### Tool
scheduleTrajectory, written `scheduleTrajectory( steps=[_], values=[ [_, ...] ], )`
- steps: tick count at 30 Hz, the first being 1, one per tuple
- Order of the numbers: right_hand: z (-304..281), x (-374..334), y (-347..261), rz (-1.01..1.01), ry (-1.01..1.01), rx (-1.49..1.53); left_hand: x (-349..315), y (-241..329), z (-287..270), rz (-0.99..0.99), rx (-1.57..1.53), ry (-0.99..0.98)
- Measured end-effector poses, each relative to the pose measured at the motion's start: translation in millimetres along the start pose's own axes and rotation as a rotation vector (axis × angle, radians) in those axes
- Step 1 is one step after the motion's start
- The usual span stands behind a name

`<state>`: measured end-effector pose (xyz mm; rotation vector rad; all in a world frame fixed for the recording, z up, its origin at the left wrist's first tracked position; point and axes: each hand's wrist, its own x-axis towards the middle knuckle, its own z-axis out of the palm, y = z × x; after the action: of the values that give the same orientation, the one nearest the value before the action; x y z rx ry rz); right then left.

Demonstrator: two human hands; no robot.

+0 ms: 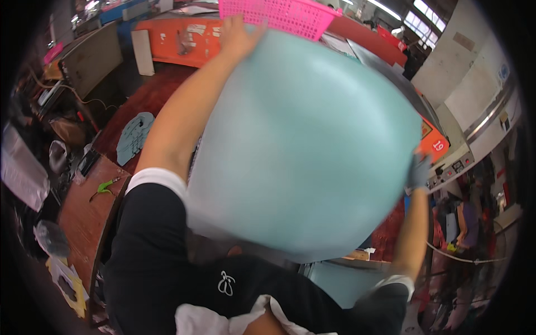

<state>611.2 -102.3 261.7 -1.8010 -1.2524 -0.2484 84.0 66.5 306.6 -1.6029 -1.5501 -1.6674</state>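
Note:
A large pale teal sheet (312, 139), smooth and slightly shiny, is held up in front of me and blurred by motion. My left hand (240, 39) reaches far forward and grips its far left corner. At the sheet's right edge, my right hand (419, 170), in a grey glove, is closed on the border. The sheet bulges between the two hands and covers most of the work surface. Close beyond my left hand is a pink perforated plastic basket (279, 15).
Left of my arm, a light blue cut-out piece (134, 137) lies on a dark red surface (162, 95). Green-handled snips (104, 187) rest on a wooden table (84, 206). An orange machine part (178, 42) stands at the back; a control panel (455, 167) is at right.

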Motion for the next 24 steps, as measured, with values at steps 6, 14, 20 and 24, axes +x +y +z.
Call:
scheduleTrajectory(
  steps=[6,14,20,24],
  values=[
    [90,-242,151,0.358,-0.472,0.239,-293,-168,-46,-0.192,0.141,-1.067],
    [94,-222,145,0.718,-0.599,0.371,-333,-161,-120,-1.230,-0.476,-0.938],
    [92,-238,152,0.490,-0.386,0.513,-334,-159,-119,-1.057,-0.414,-0.897],
    [134,-150,120,0.263,-0.380,0.282,-277,-151,-50,-0.941,-0.392,-0.917]
  ],
)
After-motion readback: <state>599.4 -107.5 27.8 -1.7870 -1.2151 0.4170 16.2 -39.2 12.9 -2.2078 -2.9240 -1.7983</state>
